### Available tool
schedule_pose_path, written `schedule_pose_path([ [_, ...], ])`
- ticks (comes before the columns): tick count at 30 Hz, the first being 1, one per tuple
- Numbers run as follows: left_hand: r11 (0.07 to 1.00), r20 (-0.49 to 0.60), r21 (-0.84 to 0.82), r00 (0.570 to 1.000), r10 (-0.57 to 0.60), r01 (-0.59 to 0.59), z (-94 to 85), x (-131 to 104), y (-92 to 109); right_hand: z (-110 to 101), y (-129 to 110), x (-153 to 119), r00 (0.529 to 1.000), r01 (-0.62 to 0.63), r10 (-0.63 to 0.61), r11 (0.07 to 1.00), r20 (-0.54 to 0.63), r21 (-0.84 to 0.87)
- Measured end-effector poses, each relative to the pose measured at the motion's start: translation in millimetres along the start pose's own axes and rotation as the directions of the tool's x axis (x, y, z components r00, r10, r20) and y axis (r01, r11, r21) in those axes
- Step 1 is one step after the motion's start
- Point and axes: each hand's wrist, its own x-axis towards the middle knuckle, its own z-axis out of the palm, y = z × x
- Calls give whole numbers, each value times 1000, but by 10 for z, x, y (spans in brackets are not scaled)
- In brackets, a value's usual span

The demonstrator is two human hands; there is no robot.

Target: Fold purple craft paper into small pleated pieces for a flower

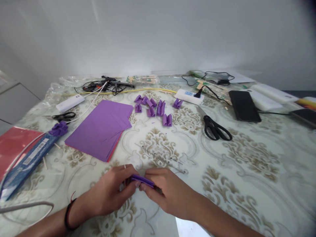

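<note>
Both my hands meet at the near edge of the table over a small folded strip of purple paper point(142, 180). My left hand point(111, 192) pinches its left end; a ring sits on one finger and a dark band on the wrist. My right hand point(169, 192) pinches the right end with thumb and fingers. Farther back lies a stack of purple paper sheets point(101, 126). Several small folded purple paper pieces point(155, 107) are scattered beyond it.
Black scissors point(216, 128) lie to the right, a second black pair point(63, 116) at the left. A black phone point(244, 106), a white power strip point(189, 96), cables, a glue gun point(108, 84), a blue packet point(27, 161) and red paper point(12, 144) surround the work spot.
</note>
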Motion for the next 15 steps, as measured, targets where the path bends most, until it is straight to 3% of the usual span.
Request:
schedule_pose_path([
  [15,1000,12,0,1000,-4,4,-1,-6,-26,-9,1,7,1000,-15,14,999,9,33],
])
